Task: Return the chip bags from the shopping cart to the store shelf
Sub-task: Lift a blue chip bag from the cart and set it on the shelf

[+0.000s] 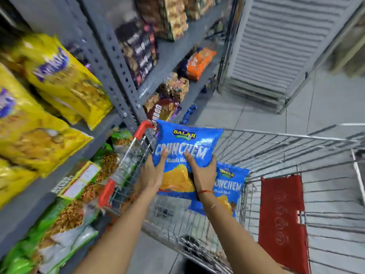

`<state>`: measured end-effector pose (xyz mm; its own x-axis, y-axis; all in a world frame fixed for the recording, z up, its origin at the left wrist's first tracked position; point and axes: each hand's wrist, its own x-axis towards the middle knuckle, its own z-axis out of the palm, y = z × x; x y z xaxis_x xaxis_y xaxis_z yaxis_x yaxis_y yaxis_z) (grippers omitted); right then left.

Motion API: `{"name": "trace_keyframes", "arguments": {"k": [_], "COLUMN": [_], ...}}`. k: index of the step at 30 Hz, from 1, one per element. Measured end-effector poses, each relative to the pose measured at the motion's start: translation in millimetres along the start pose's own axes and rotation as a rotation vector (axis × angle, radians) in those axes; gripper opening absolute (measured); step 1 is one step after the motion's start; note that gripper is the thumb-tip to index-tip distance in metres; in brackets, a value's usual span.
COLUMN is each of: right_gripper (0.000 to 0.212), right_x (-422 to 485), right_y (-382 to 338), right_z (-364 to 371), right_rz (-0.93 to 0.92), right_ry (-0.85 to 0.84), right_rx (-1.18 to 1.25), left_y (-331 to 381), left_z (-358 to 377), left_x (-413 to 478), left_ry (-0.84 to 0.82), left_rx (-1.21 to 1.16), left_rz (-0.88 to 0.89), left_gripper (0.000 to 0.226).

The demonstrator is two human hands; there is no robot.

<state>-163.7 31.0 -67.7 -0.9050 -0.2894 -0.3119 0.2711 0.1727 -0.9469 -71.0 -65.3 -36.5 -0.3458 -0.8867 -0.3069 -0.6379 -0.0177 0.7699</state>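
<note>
From the head camera, both hands grasp one blue chip bag (188, 147), held upright over the wire shopping cart (276, 147). The left hand (152, 175) presses flat against the bag's left edge with fingers pointing up, and the right hand (203, 171) wraps its lower right side, thumb across the front; a thin red thread (205, 192) circles that wrist. Just beside the right hand, partly behind the held bag, a second blue chip bag (232, 186) stands inside the cart basket. Right of the grip, the cart's red child-seat flap (282, 214) hangs against the wire. Left of the grip rises the grey store shelf (110, 56), with yellow snack bags (59, 76) above the hands' level and green packs (59, 224) below. Beyond the grip, farther along the shelf, lies an orange bag (199, 63).
</note>
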Motion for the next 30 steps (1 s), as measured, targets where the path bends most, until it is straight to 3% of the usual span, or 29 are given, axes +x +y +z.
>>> {"name": "trace_keyframes", "arguments": {"k": [5,9,17,26,30], "right_gripper": [0.053,0.063,0.064,0.079,0.071], "right_x": [-25.7,-54.6,-143.3,-249.0,-276.7], "right_y": [-99.9,-185.3,-338.9,-451.5,-477.1], "right_z": [4.9,15.4,52.2,136.6,180.7], "right_rz": [-0.23,-0.4,-0.676,-0.905,-0.954], "right_ry": [-0.081,-0.11,-0.293,-0.611,-0.784], "right_rx": [0.15,0.268,0.472,0.542,0.501], "left_y": [69.4,127.6,211.3,222.8,210.7], "left_z": [-65.0,-129.7,-278.7,-429.5,-479.3], "left_x": [-25.1,-51.4,-118.8,-160.4,-161.2], "left_ry": [0.143,0.277,0.618,0.959,1.038], "left_rx": [-0.089,-0.149,-0.153,-0.18,-0.155], "left_rz": [0.243,0.447,0.755,0.868,0.819], "left_gripper": [0.079,0.071,0.063,0.064,0.069]}}
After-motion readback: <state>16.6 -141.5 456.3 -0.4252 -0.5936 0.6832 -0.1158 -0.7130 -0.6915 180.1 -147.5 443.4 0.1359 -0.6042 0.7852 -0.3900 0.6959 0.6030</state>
